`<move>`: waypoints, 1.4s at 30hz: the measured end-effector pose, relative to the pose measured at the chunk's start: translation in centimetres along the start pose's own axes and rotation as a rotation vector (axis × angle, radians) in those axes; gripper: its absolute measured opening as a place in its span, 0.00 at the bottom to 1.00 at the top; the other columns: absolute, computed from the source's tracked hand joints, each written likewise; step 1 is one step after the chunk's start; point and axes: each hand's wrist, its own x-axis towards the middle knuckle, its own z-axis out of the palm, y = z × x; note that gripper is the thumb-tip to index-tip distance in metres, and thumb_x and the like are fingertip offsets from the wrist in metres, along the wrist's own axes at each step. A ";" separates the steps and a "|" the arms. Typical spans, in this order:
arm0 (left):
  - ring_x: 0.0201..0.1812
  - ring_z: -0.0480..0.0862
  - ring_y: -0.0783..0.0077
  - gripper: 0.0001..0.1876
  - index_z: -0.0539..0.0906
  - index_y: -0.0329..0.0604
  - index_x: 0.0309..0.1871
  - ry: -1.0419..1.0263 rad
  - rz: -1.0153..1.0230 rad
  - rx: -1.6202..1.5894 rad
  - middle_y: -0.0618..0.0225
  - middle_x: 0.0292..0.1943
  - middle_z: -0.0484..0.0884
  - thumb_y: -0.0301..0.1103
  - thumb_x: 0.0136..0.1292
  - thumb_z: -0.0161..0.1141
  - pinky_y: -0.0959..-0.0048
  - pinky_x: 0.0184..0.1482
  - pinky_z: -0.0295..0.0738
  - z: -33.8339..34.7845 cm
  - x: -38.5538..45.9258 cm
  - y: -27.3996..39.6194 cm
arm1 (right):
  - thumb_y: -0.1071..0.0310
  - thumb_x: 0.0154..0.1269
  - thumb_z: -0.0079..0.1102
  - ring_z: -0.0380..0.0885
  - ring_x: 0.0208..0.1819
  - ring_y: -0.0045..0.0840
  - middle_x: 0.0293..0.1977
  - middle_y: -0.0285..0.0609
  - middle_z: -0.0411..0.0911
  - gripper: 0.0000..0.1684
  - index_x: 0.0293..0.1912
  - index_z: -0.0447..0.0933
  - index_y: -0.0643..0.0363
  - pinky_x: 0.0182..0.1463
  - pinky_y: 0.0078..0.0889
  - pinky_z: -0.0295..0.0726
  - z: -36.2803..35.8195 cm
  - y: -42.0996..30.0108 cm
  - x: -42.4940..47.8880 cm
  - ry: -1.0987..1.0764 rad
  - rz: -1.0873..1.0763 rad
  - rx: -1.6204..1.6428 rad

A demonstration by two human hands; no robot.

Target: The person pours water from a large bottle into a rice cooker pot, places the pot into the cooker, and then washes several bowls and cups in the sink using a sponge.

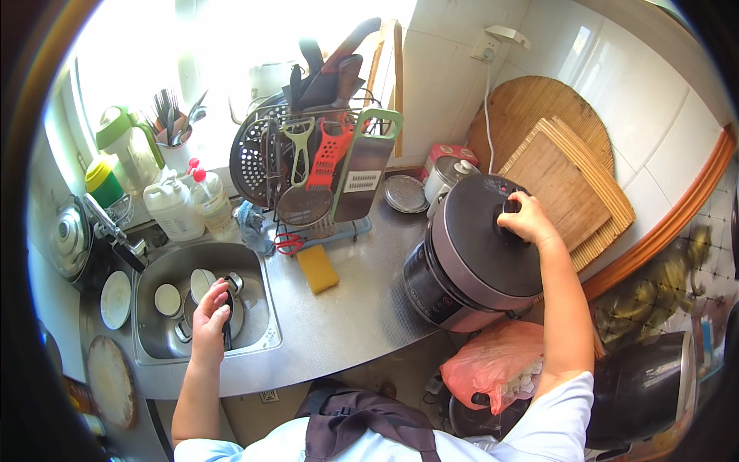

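Note:
My right hand point(525, 220) grips the black knob on the lid point(482, 231) of an electric pressure cooker point(441, 291) at the right of the steel counter. The lid sits on the cooker's body. My left hand point(211, 316) is raised over the steel sink point(153, 268), fingers loosely bent, with nothing seen in it. Behind and below it in the sink lie a white bowl point(201, 283), a small round white dish point(167, 300) and a metal pot with loop handles, partly hidden by the hand. A yellow sponge point(318, 269) lies on the counter between sink and cooker.
Behind the sponge stands a wire rack with knives, a green-framed grater point(361, 173) and red scissors point(288, 243). Bottles point(173, 208) line the window side. Wooden boards point(566, 185) lean behind the cooker. Below it hangs or rests a red plastic bag point(491, 358). The faucet point(124, 239) is at left.

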 end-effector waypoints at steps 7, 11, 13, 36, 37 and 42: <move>0.57 0.65 0.68 0.21 0.72 0.38 0.52 -0.020 -0.052 0.042 0.62 0.60 0.64 0.26 0.51 0.52 0.71 0.60 0.56 0.7 -0.4 0.0 | 0.58 0.35 0.59 0.77 0.26 0.33 0.33 0.50 0.75 0.35 0.48 0.70 0.63 0.28 0.29 0.77 2.1 2.0 0.9 -0.016 0.086 0.154; 0.57 0.65 0.69 0.21 0.73 0.38 0.52 -0.064 -0.079 0.048 0.62 0.60 0.63 0.26 0.51 0.52 0.71 0.59 0.56 1.7 0.3 -1.0 | 0.54 0.36 0.59 0.75 0.40 0.36 0.41 0.53 0.72 0.38 0.51 0.69 0.61 0.43 0.31 0.75 2.8 4.0 2.4 -0.022 0.088 0.112; 0.57 0.65 0.69 0.21 0.73 0.38 0.52 -0.075 -0.105 0.042 0.62 0.60 0.63 0.26 0.51 0.52 0.71 0.60 0.56 2.2 0.3 -1.4 | 0.52 0.37 0.58 0.72 0.47 0.37 0.45 0.54 0.70 0.38 0.51 0.69 0.59 0.49 0.32 0.71 3.1 4.0 2.5 -0.004 0.064 0.070; 0.63 0.59 0.64 0.19 0.74 0.36 0.50 -0.197 -0.149 0.140 0.54 0.61 0.60 0.27 0.51 0.52 0.68 0.62 0.51 7.6 3.4 -2.3 | 0.55 0.44 0.60 0.70 0.46 0.43 0.43 0.52 0.69 0.31 0.50 0.69 0.55 0.51 0.37 0.70 2.6 4.6 1.1 0.080 -0.371 0.010; 0.63 0.59 0.64 0.19 0.74 0.36 0.50 -0.193 -0.148 0.145 0.54 0.61 0.60 0.27 0.51 0.52 0.67 0.62 0.51 7.6 3.4 -2.4 | 0.55 0.44 0.60 0.69 0.46 0.43 0.44 0.52 0.68 0.31 0.50 0.69 0.55 0.51 0.38 0.69 3.0 4.4 0.5 0.105 -0.416 -0.023; 0.64 0.58 0.63 0.19 0.75 0.36 0.49 -0.221 -0.169 0.130 0.53 0.61 0.61 0.26 0.51 0.52 0.67 0.62 0.50 8.8 3.2 -3.2 | 0.59 0.41 0.62 0.69 0.45 0.41 0.41 0.50 0.69 0.31 0.49 0.70 0.55 0.50 0.37 0.69 3.2 5.5 1.1 0.151 -0.461 0.018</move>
